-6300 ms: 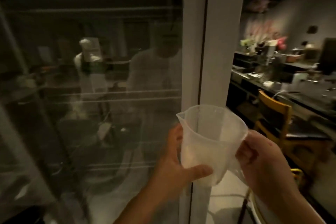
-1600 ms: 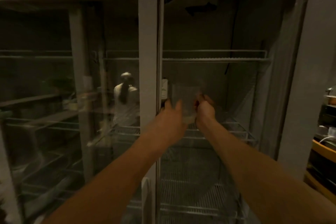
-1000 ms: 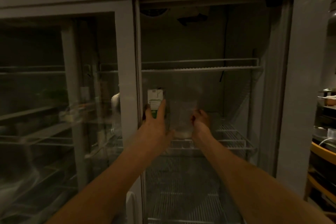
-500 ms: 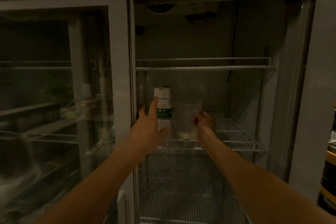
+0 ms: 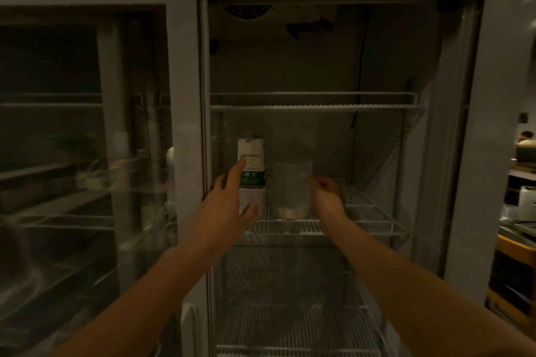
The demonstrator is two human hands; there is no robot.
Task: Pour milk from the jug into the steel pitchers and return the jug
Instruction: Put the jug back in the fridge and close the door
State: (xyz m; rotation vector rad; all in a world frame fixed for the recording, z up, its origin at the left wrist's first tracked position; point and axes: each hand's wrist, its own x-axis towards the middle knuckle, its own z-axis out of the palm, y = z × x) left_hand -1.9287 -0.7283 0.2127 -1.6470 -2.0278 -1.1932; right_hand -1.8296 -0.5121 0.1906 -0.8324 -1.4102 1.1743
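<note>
A translucent plastic jug (image 5: pixel 291 188) with a little milk in its bottom stands upright on the wire shelf (image 5: pixel 362 226) inside the open fridge. My right hand (image 5: pixel 326 195) is at the jug's right side, fingers curled around its handle. My left hand (image 5: pixel 229 211) hovers with fingers spread in front of a white and green carton (image 5: pixel 251 162), index finger against the carton's face. The carton stands just left of the jug. No steel pitchers are in view.
The fridge's left half is behind a glass sliding door (image 5: pixel 87 153) with its frame (image 5: pixel 185 124) beside my left hand. Another wire shelf (image 5: pixel 313 106) runs above the jug and more below. A counter with containers (image 5: pixel 519 206) lies at the far right.
The jug went from both hands into the fridge and now rests on the shelf. My left hand came off it and spread out at the carton; my right hand stays at the handle.
</note>
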